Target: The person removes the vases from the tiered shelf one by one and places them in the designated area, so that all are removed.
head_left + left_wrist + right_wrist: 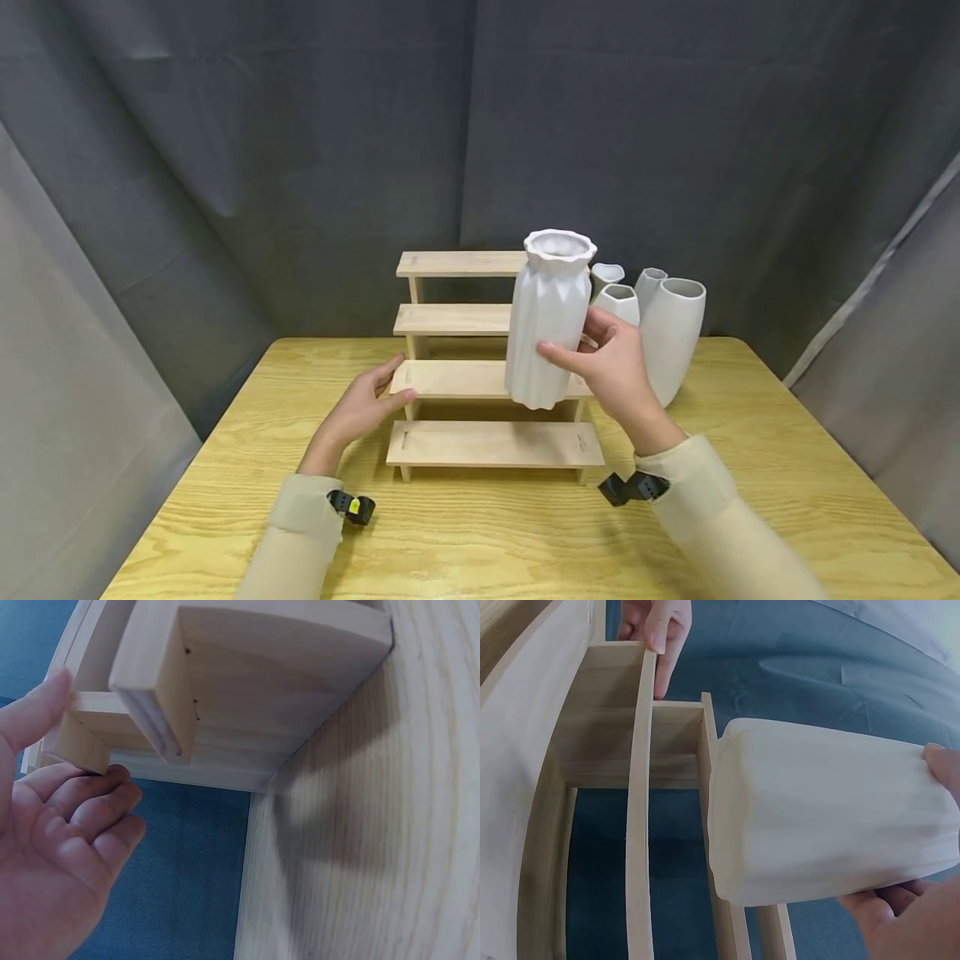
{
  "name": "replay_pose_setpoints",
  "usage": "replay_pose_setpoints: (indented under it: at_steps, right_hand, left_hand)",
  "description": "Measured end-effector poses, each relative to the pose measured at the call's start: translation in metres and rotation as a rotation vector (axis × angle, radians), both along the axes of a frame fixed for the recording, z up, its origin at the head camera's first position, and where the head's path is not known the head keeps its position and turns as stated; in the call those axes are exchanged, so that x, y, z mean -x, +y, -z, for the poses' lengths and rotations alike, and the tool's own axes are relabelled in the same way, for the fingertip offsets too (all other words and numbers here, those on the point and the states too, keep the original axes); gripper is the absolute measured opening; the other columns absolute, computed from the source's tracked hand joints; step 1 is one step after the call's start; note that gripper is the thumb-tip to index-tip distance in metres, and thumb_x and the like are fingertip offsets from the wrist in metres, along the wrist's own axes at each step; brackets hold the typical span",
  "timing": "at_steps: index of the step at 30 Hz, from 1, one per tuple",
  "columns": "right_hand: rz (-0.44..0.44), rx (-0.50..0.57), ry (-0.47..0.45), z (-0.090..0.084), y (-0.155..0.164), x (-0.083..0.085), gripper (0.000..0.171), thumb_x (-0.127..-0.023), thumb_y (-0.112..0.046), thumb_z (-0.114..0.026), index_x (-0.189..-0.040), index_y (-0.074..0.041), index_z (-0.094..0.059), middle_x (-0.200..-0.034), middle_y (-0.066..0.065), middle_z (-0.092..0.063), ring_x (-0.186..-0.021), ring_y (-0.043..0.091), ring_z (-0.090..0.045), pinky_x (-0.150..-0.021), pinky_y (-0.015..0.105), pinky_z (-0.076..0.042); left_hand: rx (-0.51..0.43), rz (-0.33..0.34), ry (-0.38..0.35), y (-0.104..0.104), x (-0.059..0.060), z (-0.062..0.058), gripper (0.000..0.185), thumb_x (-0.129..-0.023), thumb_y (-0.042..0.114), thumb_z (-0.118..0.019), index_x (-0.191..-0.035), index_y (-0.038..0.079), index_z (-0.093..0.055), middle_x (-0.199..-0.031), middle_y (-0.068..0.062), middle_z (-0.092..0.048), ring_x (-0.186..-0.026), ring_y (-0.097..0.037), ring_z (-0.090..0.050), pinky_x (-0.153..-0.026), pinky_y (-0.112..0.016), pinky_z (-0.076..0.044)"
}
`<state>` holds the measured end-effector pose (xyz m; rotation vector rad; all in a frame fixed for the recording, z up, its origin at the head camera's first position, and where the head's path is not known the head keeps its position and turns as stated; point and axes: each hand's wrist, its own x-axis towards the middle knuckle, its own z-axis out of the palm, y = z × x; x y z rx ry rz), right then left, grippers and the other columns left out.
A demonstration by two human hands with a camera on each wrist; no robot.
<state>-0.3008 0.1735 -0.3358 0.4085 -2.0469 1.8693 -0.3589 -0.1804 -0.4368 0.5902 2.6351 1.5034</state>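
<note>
A four-step wooden shelf (491,442) stands on the table. My right hand (573,337) grips a tall white ribbed vase (547,321) upright, thumb in front and fingers (941,761) behind. The vase's base (727,825) is at the level of the second step from the bottom, towards its right end; whether it rests on that step I cannot tell. My left hand (375,392) lies with relaxed fingers against the left end of that same step (142,712), thumb (37,705) touching the wood.
Several more white vases stand at the back right beside the shelf, the largest (671,337) closest to my right hand. The yellow wooden table (480,542) has dark curtain behind and to both sides.
</note>
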Motion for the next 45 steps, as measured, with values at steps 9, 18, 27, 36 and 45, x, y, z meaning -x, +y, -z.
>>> replay_pose_setpoints:
  at_steps: [9,18,27,36,45]
  right_hand:
    - [0.009,0.008,-0.013,0.004,0.006,-0.008,0.060,-0.074,-0.009,-0.089,-0.127,0.001,-0.062,-0.119,0.014,-0.067,-0.103,0.024,-0.068,-0.087,0.031,-0.056]
    - [0.026,0.045,-0.020,0.008,0.014,-0.016,0.060,-0.073,-0.005,-0.088,-0.126,0.002,-0.062,-0.118,0.013,-0.068,-0.100,0.023,-0.069,-0.085,0.031,-0.057]
    - [0.016,0.074,-0.016,0.014,0.022,-0.023,0.058,-0.074,-0.001,-0.086,-0.125,0.004,-0.061,-0.117,0.011,-0.068,-0.097,0.023,-0.070,-0.083,0.032,-0.058]
    - [0.048,0.063,-0.034,0.015,0.031,-0.032,0.064,-0.074,-0.002,-0.087,-0.131,0.005,-0.058,-0.118,0.011,-0.066,-0.098,0.021,-0.070,-0.083,0.030,-0.057]
    - [0.111,0.064,-0.025,0.023,0.042,-0.036,0.059,-0.072,0.000,-0.088,-0.125,0.005,-0.061,-0.113,0.009,-0.069,-0.094,0.021,-0.071,-0.081,0.028,-0.058]
  left_hand:
    - [0.004,-0.006,0.001,0.000,-0.001,-0.001,0.075,-0.097,0.039,-0.064,-0.157,0.014,-0.028,-0.160,-0.002,-0.025,-0.144,-0.029,-0.027,-0.116,-0.044,-0.027]
    - [-0.004,0.006,0.000,0.001,0.000,-0.001,0.075,-0.097,0.040,-0.064,-0.157,0.014,-0.027,-0.161,-0.002,-0.024,-0.145,-0.030,-0.026,-0.116,-0.044,-0.027]
    - [0.000,0.014,0.018,0.001,-0.001,-0.001,0.077,-0.097,0.041,-0.063,-0.157,0.012,-0.026,-0.161,-0.007,-0.023,-0.145,-0.031,-0.026,-0.116,-0.045,-0.027]
    - [0.004,0.014,0.018,0.000,0.001,-0.001,0.077,-0.096,0.041,-0.064,-0.157,0.012,-0.026,-0.161,-0.005,-0.023,-0.145,-0.030,-0.026,-0.116,-0.044,-0.027]
    - [-0.015,0.021,0.020,0.002,-0.001,-0.002,0.075,-0.097,0.038,-0.064,-0.157,0.011,-0.026,-0.161,-0.007,-0.023,-0.144,-0.033,-0.026,-0.116,-0.047,-0.026]
